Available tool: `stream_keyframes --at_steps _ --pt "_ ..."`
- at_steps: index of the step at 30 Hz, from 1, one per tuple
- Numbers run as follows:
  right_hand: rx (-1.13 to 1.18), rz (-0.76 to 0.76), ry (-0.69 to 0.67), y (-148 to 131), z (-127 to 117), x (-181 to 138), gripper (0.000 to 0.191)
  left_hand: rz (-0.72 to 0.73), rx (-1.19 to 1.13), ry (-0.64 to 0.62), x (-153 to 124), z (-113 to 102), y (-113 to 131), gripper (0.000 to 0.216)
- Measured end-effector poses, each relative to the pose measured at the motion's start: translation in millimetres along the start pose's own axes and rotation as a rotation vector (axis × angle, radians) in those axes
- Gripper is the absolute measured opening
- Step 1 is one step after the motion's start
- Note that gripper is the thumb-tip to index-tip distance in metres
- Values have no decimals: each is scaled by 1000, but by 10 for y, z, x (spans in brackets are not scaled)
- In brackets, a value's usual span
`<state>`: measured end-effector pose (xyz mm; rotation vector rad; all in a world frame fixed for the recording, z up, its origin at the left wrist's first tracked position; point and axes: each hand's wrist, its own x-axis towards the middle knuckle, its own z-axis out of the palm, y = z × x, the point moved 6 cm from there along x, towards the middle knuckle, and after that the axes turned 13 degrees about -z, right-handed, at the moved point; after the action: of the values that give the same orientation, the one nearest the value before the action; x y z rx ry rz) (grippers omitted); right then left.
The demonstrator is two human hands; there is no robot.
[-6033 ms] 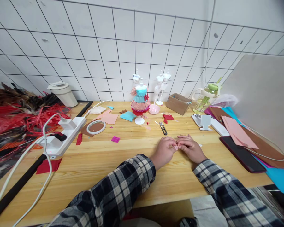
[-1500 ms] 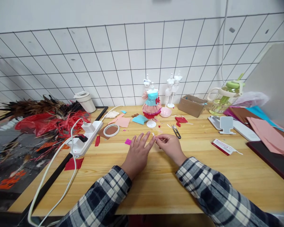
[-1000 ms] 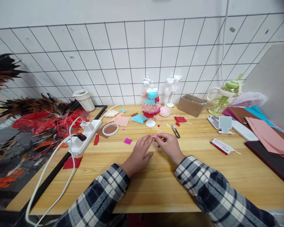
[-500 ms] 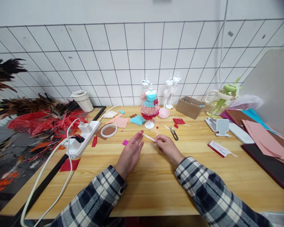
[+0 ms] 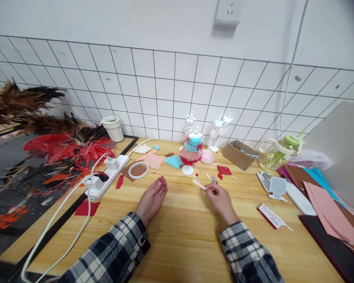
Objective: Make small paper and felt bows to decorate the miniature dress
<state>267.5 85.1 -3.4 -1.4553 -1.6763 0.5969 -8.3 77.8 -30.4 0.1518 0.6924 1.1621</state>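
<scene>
Right hand (image 5: 220,199) is pinching one thin white strip (image 5: 198,184) over the wooden table (image 5: 183,239); left hand (image 5: 152,198) is open nearby, fingers loosely together. Containers: green-lidded jug (image 5: 273,158) with yellowish liquid, cardboard box (image 5: 237,156) of small bits, pink bowl (image 5: 207,157), lidded cup (image 5: 113,129) (can't see inside). Four mini dress forms (image 5: 218,125), one dressed.

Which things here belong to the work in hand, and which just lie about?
Likely part of the work:
white strip, pinched in the right hand
dressed mannequin
snips, partly hidden
cyan piece

Apparently just lying about:
lidded cup
power strip
green-lidded bottle
white stand
</scene>
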Motion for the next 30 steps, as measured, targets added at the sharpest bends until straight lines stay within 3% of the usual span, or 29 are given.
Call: stream_keyframes --at_steps 4,7,12,17,21,25,30 --pt "-615 210 41 438 -881 281 35 35 171 27 22 -23 -15 36" --pt "-808 270 -125 752 -1127 434 36 53 273 46 17 -4 -44 43" --pt "-936 293 -245 998 -1160 569 48 118 424 80 9 14 -40 45" --pt "-935 380 -264 1020 -1239 763 36 163 512 73 -6 27 -34 44" --pt "-894 380 -343 1097 -1182 849 39 174 530 66 -29 44 -30 42" --pt "-906 234 -453 1130 -1019 848 34 166 530 55 -34 50 -36 43" --pt "-1029 128 -458 1083 -940 820 30 165 540 37 -22 46 -42 42"
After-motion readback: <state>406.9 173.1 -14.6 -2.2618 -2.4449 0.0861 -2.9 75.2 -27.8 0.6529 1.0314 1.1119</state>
